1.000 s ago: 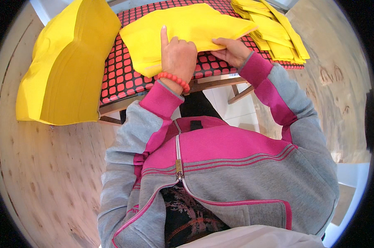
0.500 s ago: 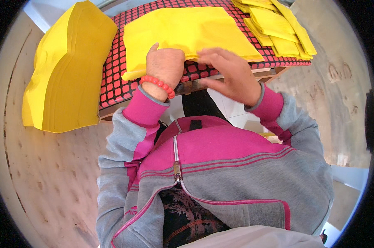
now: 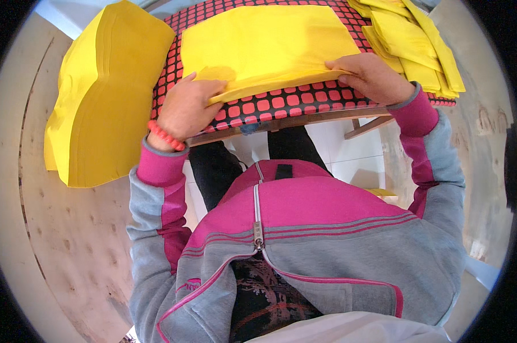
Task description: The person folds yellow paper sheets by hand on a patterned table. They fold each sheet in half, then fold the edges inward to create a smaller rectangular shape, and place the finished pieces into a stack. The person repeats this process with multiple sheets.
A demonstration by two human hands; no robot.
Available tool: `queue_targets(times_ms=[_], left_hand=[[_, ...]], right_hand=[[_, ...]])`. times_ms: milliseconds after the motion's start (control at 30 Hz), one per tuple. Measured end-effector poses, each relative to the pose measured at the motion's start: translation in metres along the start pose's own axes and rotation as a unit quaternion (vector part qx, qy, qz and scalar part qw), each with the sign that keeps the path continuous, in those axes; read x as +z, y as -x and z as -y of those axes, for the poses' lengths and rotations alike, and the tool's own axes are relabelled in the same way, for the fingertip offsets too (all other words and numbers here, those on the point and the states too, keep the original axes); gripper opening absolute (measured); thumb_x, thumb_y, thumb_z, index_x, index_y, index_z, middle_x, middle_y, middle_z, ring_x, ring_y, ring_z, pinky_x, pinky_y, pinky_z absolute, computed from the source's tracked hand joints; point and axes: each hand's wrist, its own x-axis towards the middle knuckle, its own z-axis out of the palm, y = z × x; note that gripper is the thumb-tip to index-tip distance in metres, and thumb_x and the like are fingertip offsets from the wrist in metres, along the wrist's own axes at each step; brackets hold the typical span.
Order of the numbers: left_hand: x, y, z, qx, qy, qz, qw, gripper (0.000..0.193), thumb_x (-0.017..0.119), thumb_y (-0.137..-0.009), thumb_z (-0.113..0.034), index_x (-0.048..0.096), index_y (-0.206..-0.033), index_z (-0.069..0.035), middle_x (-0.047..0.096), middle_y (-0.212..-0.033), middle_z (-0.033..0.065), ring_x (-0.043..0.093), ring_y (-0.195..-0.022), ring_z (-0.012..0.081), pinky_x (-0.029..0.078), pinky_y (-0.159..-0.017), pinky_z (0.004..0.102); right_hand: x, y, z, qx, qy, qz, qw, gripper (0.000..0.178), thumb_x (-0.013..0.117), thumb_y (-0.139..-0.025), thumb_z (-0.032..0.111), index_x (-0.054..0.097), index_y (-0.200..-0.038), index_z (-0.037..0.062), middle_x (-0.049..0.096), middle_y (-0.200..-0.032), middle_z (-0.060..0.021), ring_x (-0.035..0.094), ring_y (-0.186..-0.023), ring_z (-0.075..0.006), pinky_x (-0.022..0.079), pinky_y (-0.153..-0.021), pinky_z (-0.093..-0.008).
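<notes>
A flat yellow fabric piece [image 3: 270, 46] lies on the red-and-black patterned tabletop [image 3: 264, 108] in front of me. At its near left corner, my left hand [image 3: 193, 106], with a red bead bracelet at the wrist, is closed on the edge. My right hand [image 3: 376, 77] pinches the near right corner, thumb below and fingers on top. Between the two hands the near edge runs almost straight, slightly raised and turned over. I cannot tell how many layers the fabric has.
To the left, a thick stack of yellow sheets [image 3: 107, 97] bends down over the table's side. Folded yellow pieces [image 3: 410, 43] are heaped at the far right. A wooden table frame [image 3: 293, 121] shows under the near edge, above white floor tiles [image 3: 356, 151].
Both hands have moved apart, the left leftward and the right outward to the fabric's right corner. The near edge is now held at both ends.
</notes>
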Motion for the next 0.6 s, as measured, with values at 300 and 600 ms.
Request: queue_targets(times_ms=[300,600], left_hand=[[0.014,0.029,0.052,-0.125,0.464,-0.043,0.876,0.028,0.063,-0.097,-0.008,0.065,-0.122,0.004,0.069,-0.112,0.0019,0.061,-0.101,0.0105,0.048,-0.090,0.0262],[0.037,0.013,0.050,-0.186,0.508,-0.172,0.823,0.037,0.053,-0.103,-0.013,0.054,-0.134,0.008,0.067,-0.124,0.0106,0.063,-0.110,0.0154,0.048,-0.096,0.0296]], right_hand=[[-0.023,0.001,-0.015,0.074,-0.180,0.036,0.980,0.025,0.069,-0.090,0.014,0.066,-0.111,0.0000,0.066,-0.088,-0.0083,0.063,-0.086,-0.0182,0.051,-0.079,-0.0328],[-0.004,0.000,-0.038,0.152,-0.182,-0.112,0.965,0.024,0.070,-0.092,0.023,0.063,-0.101,0.0020,0.063,-0.094,-0.0025,0.058,-0.090,-0.0120,0.047,-0.081,-0.0287]])
